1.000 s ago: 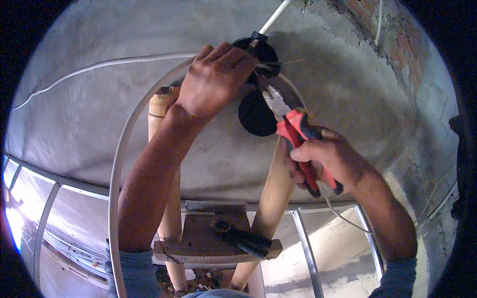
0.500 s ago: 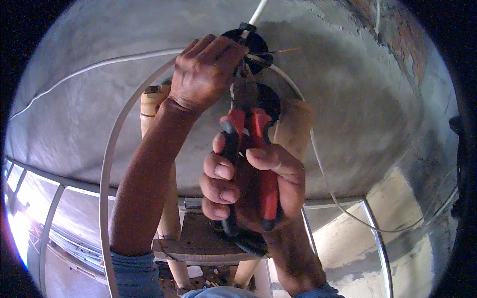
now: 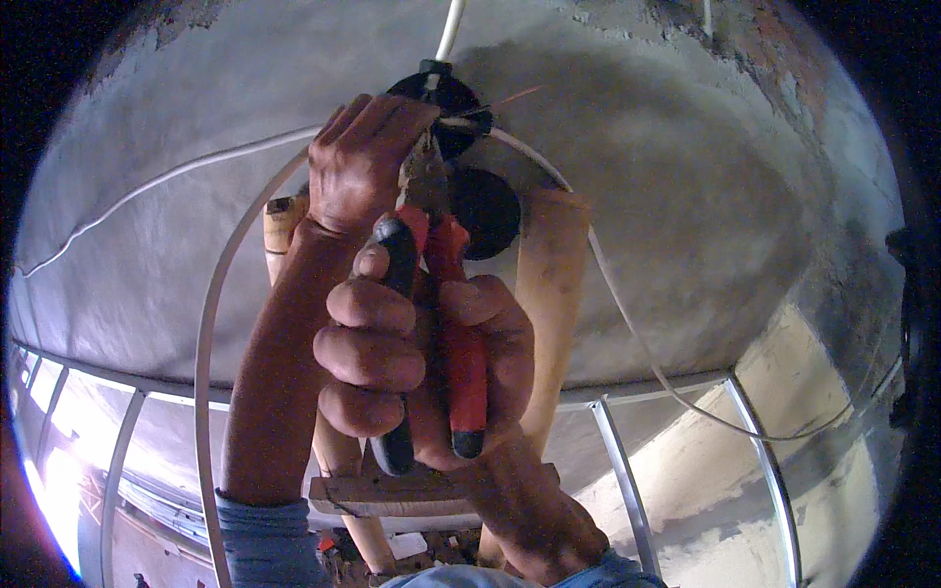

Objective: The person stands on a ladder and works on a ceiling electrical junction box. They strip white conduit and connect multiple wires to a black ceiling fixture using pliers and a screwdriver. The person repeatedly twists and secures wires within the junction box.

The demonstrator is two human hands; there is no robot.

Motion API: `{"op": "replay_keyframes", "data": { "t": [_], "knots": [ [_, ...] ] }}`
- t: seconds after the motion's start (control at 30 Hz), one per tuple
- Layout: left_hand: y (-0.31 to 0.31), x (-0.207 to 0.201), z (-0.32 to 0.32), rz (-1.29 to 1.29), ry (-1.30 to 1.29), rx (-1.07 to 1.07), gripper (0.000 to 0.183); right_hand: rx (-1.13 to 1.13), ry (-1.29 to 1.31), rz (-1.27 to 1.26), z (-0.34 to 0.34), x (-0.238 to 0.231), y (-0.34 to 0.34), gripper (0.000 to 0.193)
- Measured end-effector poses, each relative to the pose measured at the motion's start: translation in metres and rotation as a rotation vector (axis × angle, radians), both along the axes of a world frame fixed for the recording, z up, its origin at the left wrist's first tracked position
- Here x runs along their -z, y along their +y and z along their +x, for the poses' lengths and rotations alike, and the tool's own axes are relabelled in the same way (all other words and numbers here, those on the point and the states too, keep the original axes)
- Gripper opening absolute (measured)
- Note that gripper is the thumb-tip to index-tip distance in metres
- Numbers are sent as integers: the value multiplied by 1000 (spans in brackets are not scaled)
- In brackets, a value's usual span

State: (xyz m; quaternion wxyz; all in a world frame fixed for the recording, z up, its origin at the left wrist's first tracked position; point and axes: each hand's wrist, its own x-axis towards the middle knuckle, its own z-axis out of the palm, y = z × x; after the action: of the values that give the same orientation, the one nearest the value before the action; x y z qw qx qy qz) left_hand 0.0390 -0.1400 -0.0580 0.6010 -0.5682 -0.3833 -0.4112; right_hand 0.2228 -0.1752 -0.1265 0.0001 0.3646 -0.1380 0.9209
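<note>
Fingers: right hand (image 3: 421, 377) wrapped tight round the red-and-black handles of the pliers (image 3: 431, 323); left hand (image 3: 365, 162) curled, fingertips pinching wires (image 3: 466, 120) at the box.
Pliers: upright at picture centre, nose pointing to 12 o'clock, meeting the wires just beside the left fingertips.
Box (image 3: 446, 98): black, round, set in the grey ceiling (image 3: 686, 196) at 12 o'clock.
Cable (image 3: 211, 323): white, looping from the box down toward 7 o'clock.
Ladder (image 3: 549, 294): wooden, rails behind both forearms, rung at 6 o'clock.
</note>
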Motion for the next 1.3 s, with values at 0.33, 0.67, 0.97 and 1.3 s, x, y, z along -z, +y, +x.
{"op": "replay_keyframes", "data": {
  "t": [0.33,0.67,0.97,1.3],
  "knots": [
    [-8,8,-3,-91,-32,8,35,-89,114,-113,-22,3,-16,42],
    [-11,1,14,-160,-426,266,36,550,-592,488,51,1,7,38],
    [-29,3,9,-127,68,-61,31,890,-810,1134,96,25,53,58],
    [-25,-7,-4,-190,95,17,38,1070,-686,1426,90,-48,73,56]
  ]
}}
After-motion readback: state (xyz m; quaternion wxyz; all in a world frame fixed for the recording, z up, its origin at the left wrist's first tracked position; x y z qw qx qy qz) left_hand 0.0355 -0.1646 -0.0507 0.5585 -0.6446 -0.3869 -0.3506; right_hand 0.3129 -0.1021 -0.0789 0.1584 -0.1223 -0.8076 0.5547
